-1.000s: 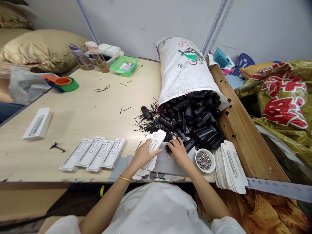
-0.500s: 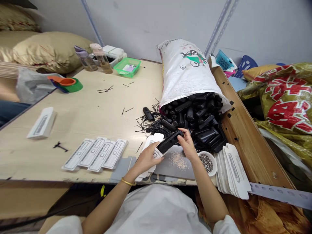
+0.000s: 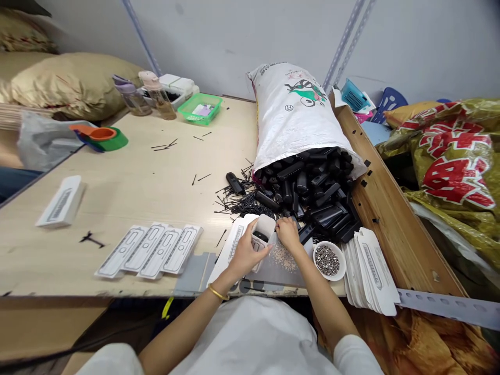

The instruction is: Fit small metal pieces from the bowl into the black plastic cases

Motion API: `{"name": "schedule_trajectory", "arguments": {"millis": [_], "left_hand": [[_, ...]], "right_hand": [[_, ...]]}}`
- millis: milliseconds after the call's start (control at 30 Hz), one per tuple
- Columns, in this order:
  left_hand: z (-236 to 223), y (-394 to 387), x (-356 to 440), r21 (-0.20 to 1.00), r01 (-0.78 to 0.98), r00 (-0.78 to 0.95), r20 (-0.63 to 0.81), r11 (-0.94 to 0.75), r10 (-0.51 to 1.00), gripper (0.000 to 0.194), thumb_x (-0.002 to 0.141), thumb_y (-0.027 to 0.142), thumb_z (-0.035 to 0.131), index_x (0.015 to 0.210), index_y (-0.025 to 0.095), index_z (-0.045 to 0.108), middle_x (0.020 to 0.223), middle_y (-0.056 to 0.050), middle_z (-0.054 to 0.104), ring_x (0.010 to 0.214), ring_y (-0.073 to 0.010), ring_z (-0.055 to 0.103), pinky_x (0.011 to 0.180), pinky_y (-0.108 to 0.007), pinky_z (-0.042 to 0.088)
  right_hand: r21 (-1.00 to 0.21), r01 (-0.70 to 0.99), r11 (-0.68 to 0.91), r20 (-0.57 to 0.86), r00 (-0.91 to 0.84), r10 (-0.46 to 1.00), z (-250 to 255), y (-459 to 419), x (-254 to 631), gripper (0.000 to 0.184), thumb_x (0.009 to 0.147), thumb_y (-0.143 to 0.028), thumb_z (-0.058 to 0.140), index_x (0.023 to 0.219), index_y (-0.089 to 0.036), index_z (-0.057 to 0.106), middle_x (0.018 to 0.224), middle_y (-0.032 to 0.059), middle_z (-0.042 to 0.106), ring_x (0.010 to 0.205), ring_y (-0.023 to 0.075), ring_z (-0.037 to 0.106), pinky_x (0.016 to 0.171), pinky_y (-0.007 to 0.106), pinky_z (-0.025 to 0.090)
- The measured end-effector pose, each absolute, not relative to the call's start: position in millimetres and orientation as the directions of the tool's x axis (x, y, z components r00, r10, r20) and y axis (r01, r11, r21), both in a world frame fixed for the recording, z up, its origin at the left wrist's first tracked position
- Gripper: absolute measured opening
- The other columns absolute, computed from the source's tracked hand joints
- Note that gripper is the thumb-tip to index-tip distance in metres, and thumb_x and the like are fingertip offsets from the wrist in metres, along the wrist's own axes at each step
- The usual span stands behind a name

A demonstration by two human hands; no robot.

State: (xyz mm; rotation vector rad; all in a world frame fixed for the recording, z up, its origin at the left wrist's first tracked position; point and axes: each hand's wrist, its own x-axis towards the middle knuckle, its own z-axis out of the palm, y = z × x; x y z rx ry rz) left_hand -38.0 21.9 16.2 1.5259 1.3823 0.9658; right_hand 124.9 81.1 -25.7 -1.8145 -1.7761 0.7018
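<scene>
The person (image 3: pixel 255 338) wears a loose white short-sleeved shirt (image 3: pixel 250 323) and a thin gold-coloured bangle (image 3: pixel 217 293) around the left wrist (image 3: pixel 227 280).

Blk pc (image 3: pixel 261 237) mostly hidden in box (image 3: pixel 266 225) (R hand (image 3: pixel 288 233) grip unclear).

white box (image 3: pixel 266 224); open-mouthed, apparently tilted; black device (image 3: pixel 261 237) inside, end showing at mouth

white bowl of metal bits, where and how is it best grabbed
Probably pinch the near rim of the white bowl, coming from the wearer's side and keeping it level: it sits upright, a bare rim shows round the metal bits, black pieces lie close beyond it, and stacked white cartons stand at its right.
</scene>
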Motion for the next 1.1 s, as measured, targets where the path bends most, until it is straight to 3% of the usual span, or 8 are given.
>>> {"name": "schedule_trajectory", "arguments": {"millis": [200, 367, 533, 600, 700, 833, 1000, 1100], "left_hand": [[4.8, 21.8, -11.5, 0.971, 0.236, 0.061, 0.017, -0.031, 0.998, 0.076, 0.071, 0.031, 0.069, 0.136, 0.020, 0.031, 0.140, -0.015, 0.042, 0.131, -0.0268, 0.042, 0.107, -0.041, 0.035], [4.3, 21.5, -0.7, 0.982, 0.188, 0.084, 0.019, -0.035, 0.996, 0.079, 0.071, 0.031, 0.071, 0.135, 0.020, 0.025, 0.141, -0.017, 0.038, 0.132, -0.0263, 0.041, 0.108, -0.041, 0.034], [-1.5, 19.4, 3.1, 0.981, 0.184, 0.104, 0.037, -0.056, 0.994, 0.073, 0.072, 0.032, 0.069, 0.131, 0.019, 0.028, 0.138, -0.016, 0.042, 0.131, -0.0252, 0.042, 0.109, -0.041, 0.032], [-4.4, 18.6, 3.7, 0.976, 0.205, 0.124, 0.048, -0.073, 0.991, 0.070, 0.073, 0.031, 0.069, 0.129, 0.020, 0.028, 0.137, -0.016, 0.041, 0.131, -0.0254, 0.042, 0.109, -0.042, 0.032], [-6.9, 18.0, 3.6, 0.969, 0.224, 0.131, 0.079, -0.107, 0.988, 0.069, 0.074, 0.031, 0.067, 0.129, 0.019, 0.027, 0.137, -0.016, 0.040, 0.131, -0.0255, 0.041, 0.109, -0.042, 0.032], [-5.8, 18.2, 1.4, 0.963, 0.245, 0.108, 0.088, -0.112, 0.990, 0.065, 0.075, 0.031, 0.066, 0.126, 0.019, 0.028, 0.132, -0.015, 0.044, 0.126, -0.0247, 0.046, 0.104, -0.040, 0.037], [-4.7, 17.9, -0.7, 0.950, 0.289, 0.162, 0.071, -0.116, 0.984, 0.050, 0.073, 0.027, 0.064, 0.115, 0.020, 0.037, 0.117, -0.010, 0.054, 0.108, -0.0219, 0.057, 0.094, -0.037, 0.043], [-5.9, 18.4, -0.1, 0.947, 0.283, 0.172, 0.105, -0.151, 0.979, 0.036, 0.074, 0.024, 0.060, 0.106, 0.020, 0.042, 0.115, -0.009, 0.055, 0.106, -0.0213, 0.057, 0.092, -0.036, 0.043]], "right_hand": [[-0.772, 0.635, -0.040, 0.010, 0.075, 0.997, -15.4, 82.8, 139.3, 0.013, 0.079, -0.017, 0.053, 0.066, -0.019, 0.051, 0.071, 0.0057, 0.061, 0.071, 0.0176, 0.055, 0.072, 0.032, 0.045], [-0.981, 0.113, 0.158, 0.175, 0.160, 0.971, 33.8, 58.8, 153.0, 0.021, 0.090, -0.035, 0.048, 0.107, -0.023, 0.052, 0.081, 0.0007, 0.065, 0.062, 0.0136, 0.056, 0.061, 0.029, 0.048], [-0.604, 0.675, 0.424, 0.369, -0.235, 0.899, 78.7, 31.6, 164.1, 0.024, 0.092, -0.019, 0.044, 0.088, -0.023, 0.067, 0.084, 0.0067, 0.063, 0.083, 0.0207, 0.051, 0.076, 0.035, 0.044], [-0.440, 0.744, 0.503, 0.296, -0.408, 0.863, 85.1, 28.6, 166.4, 0.029, 0.091, -0.013, 0.042, 0.088, -0.023, 0.068, 0.085, 0.0074, 0.062, 0.085, 0.0211, 0.049, 0.076, 0.035, 0.042], [-0.441, 0.702, 0.560, 0.241, -0.508, 0.827, 81.8, 31.0, 166.4, 0.029, 0.091, -0.013, 0.043, 0.100, -0.026, 0.067, 0.096, 0.0057, 0.060, 0.091, 0.0201, 0.050, 0.081, 0.034, 0.042], [-0.710, 0.593, 0.381, 0.284, -0.253, 0.925, 60.2, 35.9, 161.7, 0.029, 0.088, -0.025, 0.051, 0.116, -0.026, 0.059, 0.111, 0.0070, 0.055, 0.099, 0.0201, 0.053, 0.084, 0.034, 0.044], [-0.947, 0.319, 0.045, 0.068, 0.062, 0.996, 19.7, 36.7, 133.4, 0.018, 0.082, -0.035, 0.056, 0.092, -0.020, 0.057, 0.079, 0.0010, 0.057, 0.070, 0.0151, 0.050, 0.064, 0.027, 0.041], [-0.995, 0.090, 0.029, 0.053, 0.272, 0.961, 1.3, 38.8, 112.3, 0.022, 0.080, -0.039, 0.056, 0.090, -0.020, 0.052, 0.078, -0.0004, 0.054, 0.070, 0.0138, 0.049, 0.066, 0.025, 0.041]]}}
